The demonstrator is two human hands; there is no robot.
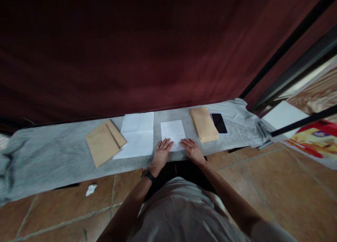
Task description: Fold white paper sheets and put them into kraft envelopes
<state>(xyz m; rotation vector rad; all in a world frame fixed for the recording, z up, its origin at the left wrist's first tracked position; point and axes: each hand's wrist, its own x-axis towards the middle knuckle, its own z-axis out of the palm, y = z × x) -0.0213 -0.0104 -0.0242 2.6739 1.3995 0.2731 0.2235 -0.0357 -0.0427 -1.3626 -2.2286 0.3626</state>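
Observation:
A folded white sheet of paper [172,129] lies flat in front of me on the cloth-covered bench. My left hand [161,155] rests on its near left corner, fingers stretched out flat. On the near right edge lies my right hand [193,151], its fingers also flat. Left of the folded sheet is a larger white paper [139,136] with a crease across it. Two or more brown envelopes [102,143] overlap that paper's left edge. To the right sits a neat stack of brown envelopes [204,124], close to my right hand.
A dark-screened phone [219,123] lies right of the envelope stack. Grey cloth [58,147] covers the narrow bench, which runs along a dark red panel [158,59]. A crumpled white scrap [91,189] is on the tiled floor. A red and yellow box [316,140] stands at far right.

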